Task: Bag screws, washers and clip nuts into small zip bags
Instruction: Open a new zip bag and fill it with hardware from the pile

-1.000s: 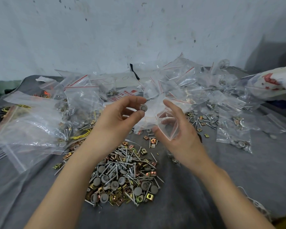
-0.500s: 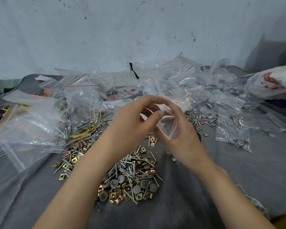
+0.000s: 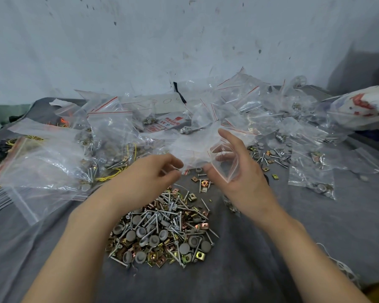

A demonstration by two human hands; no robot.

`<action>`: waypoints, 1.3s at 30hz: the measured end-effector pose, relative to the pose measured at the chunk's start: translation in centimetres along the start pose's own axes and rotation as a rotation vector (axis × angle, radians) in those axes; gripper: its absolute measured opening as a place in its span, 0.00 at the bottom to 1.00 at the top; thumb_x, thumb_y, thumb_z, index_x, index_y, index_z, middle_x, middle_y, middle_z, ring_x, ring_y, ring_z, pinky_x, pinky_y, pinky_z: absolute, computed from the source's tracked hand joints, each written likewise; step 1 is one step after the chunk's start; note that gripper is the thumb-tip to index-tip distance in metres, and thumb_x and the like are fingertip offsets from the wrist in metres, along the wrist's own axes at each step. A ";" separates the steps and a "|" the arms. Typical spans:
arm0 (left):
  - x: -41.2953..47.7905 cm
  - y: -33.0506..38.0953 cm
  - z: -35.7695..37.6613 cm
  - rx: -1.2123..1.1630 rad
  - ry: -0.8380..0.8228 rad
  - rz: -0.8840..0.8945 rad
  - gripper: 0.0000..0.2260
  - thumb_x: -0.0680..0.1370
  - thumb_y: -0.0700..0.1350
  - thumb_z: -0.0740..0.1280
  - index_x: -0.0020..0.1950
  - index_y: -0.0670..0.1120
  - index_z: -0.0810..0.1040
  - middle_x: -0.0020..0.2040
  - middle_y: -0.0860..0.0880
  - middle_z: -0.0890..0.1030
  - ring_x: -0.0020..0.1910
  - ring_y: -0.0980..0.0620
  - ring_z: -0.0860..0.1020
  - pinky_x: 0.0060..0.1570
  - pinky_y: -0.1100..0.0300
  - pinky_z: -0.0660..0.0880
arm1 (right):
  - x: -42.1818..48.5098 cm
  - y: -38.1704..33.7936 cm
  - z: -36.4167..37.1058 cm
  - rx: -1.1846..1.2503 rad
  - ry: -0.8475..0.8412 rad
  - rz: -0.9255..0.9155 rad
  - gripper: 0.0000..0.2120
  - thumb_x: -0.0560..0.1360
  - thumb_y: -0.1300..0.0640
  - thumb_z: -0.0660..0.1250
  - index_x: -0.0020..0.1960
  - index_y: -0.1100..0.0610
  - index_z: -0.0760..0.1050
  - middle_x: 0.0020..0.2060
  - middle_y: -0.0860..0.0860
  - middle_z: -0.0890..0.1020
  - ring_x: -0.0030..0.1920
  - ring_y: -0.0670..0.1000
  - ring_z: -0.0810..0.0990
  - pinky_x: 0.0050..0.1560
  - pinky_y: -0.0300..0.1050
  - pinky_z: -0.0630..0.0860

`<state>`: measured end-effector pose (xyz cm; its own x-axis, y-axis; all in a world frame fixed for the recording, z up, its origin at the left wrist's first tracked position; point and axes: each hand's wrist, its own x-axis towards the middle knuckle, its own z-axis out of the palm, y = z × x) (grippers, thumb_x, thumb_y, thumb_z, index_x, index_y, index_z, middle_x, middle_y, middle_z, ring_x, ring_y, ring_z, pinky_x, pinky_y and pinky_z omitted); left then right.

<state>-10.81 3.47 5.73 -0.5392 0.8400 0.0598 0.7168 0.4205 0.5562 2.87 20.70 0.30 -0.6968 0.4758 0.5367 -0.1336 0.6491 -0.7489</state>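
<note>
My right hand (image 3: 241, 173) holds a small clear zip bag (image 3: 224, 164) with a red seal line, thumb in front and fingers behind, the index finger pointing up. My left hand (image 3: 149, 173) hovers just left of the bag with its fingers loosely curled and nothing seen in them. Its fingertips are close to the bag's crumpled left edge. Below both hands, a pile of screws, grey washers and brass clip nuts (image 3: 162, 228) lies on the grey cloth (image 3: 315, 226).
Many filled small zip bags (image 3: 260, 110) are heaped along the back by the wall. Larger clear bags (image 3: 42, 162) with screws and yellow wire lie at the left. A white printed sack (image 3: 363, 110) sits at the right. Loose parts (image 3: 269, 156) are scattered right of my hand.
My left hand carried a grey washer to the bag's mouth, then drew back to the left without it. My right hand kept hold of the bag.
</note>
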 end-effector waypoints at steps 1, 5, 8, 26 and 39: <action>-0.1 -0.1 0.0 0.026 -0.025 -0.012 0.10 0.81 0.53 0.64 0.61 0.58 0.77 0.50 0.60 0.81 0.47 0.65 0.79 0.49 0.65 0.75 | 0.0 0.0 0.0 0.002 0.000 -0.001 0.31 0.75 0.49 0.75 0.71 0.35 0.63 0.53 0.34 0.78 0.55 0.36 0.78 0.51 0.22 0.67; -0.6 -0.7 -0.6 0.119 -0.107 -0.052 0.05 0.79 0.55 0.66 0.53 0.59 0.79 0.47 0.60 0.81 0.46 0.64 0.78 0.45 0.67 0.73 | -0.1 0.0 0.1 0.006 -0.010 -0.014 0.31 0.75 0.49 0.74 0.72 0.35 0.62 0.56 0.33 0.76 0.55 0.37 0.78 0.52 0.22 0.68; -1.1 -1.0 -0.9 0.168 -0.187 -0.103 0.04 0.78 0.56 0.68 0.50 0.58 0.80 0.45 0.61 0.81 0.43 0.66 0.78 0.43 0.68 0.73 | 0.0 0.1 0.2 0.004 -0.016 -0.017 0.31 0.75 0.47 0.73 0.72 0.35 0.62 0.56 0.31 0.75 0.56 0.38 0.78 0.52 0.23 0.68; -3.0 -1.5 0.8 0.325 -0.334 -0.046 0.06 0.79 0.53 0.67 0.55 0.62 0.79 0.45 0.60 0.75 0.40 0.63 0.74 0.33 0.72 0.66 | 0.2 0.5 1.0 -0.006 -0.036 -0.028 0.32 0.75 0.45 0.73 0.75 0.39 0.64 0.55 0.37 0.78 0.56 0.40 0.79 0.55 0.26 0.71; -2.4 -3.1 0.3 -0.482 0.068 -0.124 0.07 0.77 0.54 0.69 0.53 0.55 0.83 0.47 0.52 0.85 0.44 0.51 0.82 0.46 0.57 0.77 | 0.1 0.4 1.2 0.005 -0.041 -0.009 0.32 0.74 0.41 0.71 0.75 0.37 0.63 0.56 0.38 0.79 0.57 0.39 0.78 0.54 0.25 0.70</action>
<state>-11.63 0.29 3.65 -0.6465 0.7628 0.0136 0.3682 0.2963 0.8813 1.89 20.33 -0.41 -0.7238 0.4451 0.5272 -0.1437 0.6501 -0.7461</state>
